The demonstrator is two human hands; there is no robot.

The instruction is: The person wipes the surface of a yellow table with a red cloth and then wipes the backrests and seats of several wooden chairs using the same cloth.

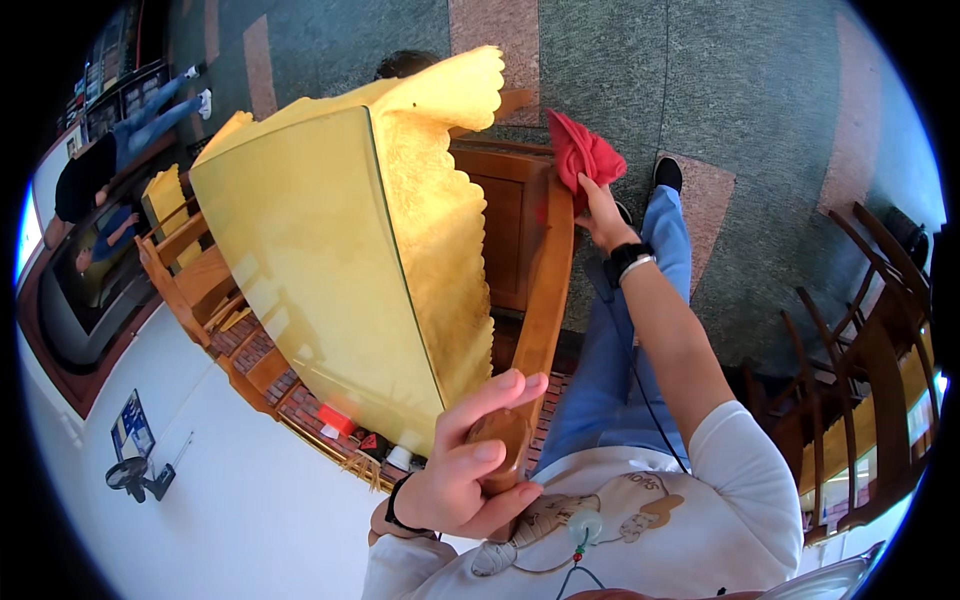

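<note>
Out to the front, my right hand (602, 215) is closed on a red cloth (583, 152), which is bunched against the far end of a wooden rail (545, 285). This rail belongs to a piece of brown wooden furniture with a panelled side (500, 230). Close to my body, my left hand (465, 465) curls its thumb and fingers around the rounded wooden end (503, 440) of the furniture. Left of the rail stands a table under a yellow scalloped tablecloth (440, 230), topped by a clear glass sheet (310, 260).
A wooden bench (205, 275) with woven seating runs along the white wall, where a fan (130, 480) is mounted. Small items, including a red box (337, 419), lie beyond the table. Dark wooden chairs (870, 370) stand at right. Another person (90, 175) is at far left.
</note>
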